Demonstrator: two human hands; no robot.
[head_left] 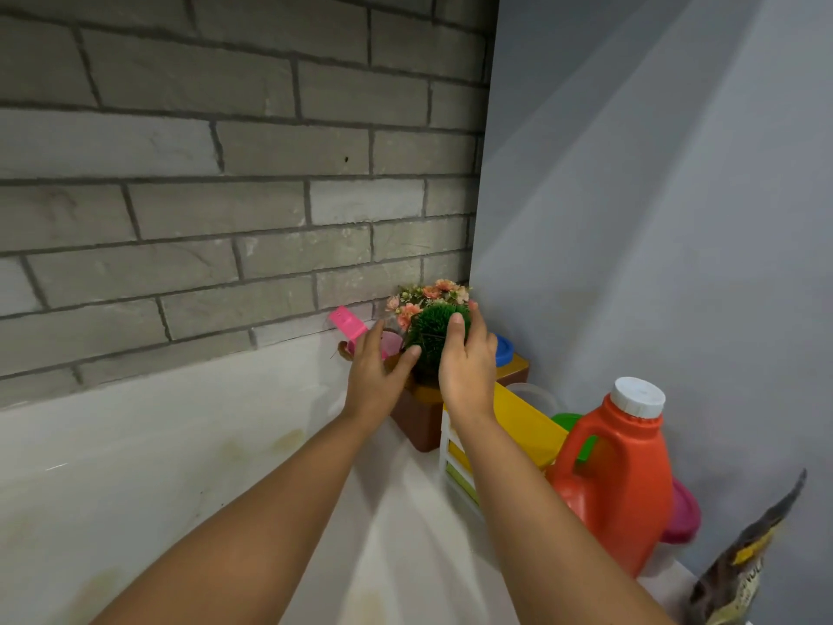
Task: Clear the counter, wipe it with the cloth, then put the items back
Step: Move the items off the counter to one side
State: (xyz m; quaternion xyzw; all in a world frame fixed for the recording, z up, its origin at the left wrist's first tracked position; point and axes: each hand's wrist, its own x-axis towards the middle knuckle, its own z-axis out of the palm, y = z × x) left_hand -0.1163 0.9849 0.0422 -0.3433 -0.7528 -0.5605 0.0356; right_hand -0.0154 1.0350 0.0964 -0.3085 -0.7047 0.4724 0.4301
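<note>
Both hands are at the far corner of the counter (180, 466), where the brick wall meets the grey wall. Target: plant (432, 336), a green tuft with pink flowers behind it, upright in a brown pot (419, 419). Right hand (466, 376) cups the tuft from its right side, fingers curled round it, thumb on the front; how firm the hold is cannot be told. Left hand (376, 376) lies with straight fingers on the other side, thumb tip touching the tuft, fingers reaching past toward a pink cup (391, 342) just beside the pot. The plant thus sits between the two hands, and the pot base appears to rest on the counter. The two-sided approach is probably because the pot is hemmed in: cup at left, yellow rack (527, 417) close at right, wall behind. A second hand would also steady the top-heavy tuft. Orange jug (617, 480) stands nearer, right of the rack. Yellowish stains on the counter and no cloth in view suggest the clearing stage, with the wipe not yet done.
</note>
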